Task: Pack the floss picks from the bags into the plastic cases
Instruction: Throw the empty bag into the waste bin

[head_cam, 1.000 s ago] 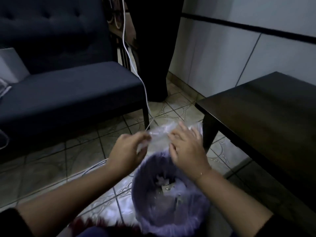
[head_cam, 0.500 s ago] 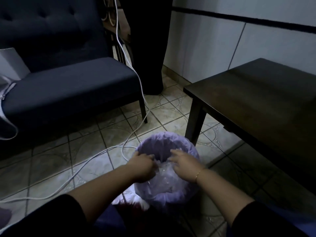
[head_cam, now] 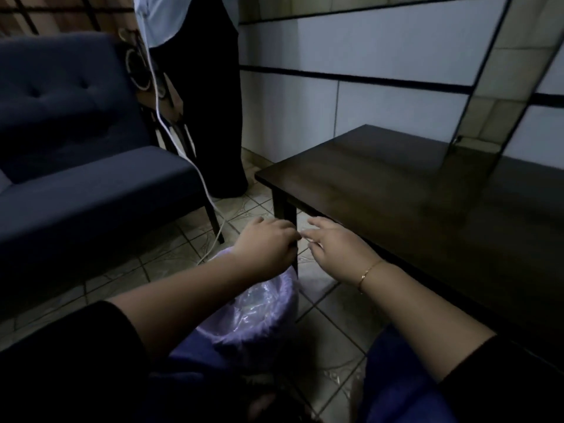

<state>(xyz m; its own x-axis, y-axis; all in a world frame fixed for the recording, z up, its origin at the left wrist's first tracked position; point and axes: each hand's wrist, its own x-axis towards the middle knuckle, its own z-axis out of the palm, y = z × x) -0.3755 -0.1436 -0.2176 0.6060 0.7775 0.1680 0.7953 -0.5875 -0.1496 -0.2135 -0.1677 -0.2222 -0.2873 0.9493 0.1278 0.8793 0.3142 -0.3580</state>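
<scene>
Plastic bags [head_cam: 259,303] below left hand [head_cam: 268,242]

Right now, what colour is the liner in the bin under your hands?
Pale purple, lilac; the bin liner shows best in the head view, with crumpled clear plastic inside.
</scene>
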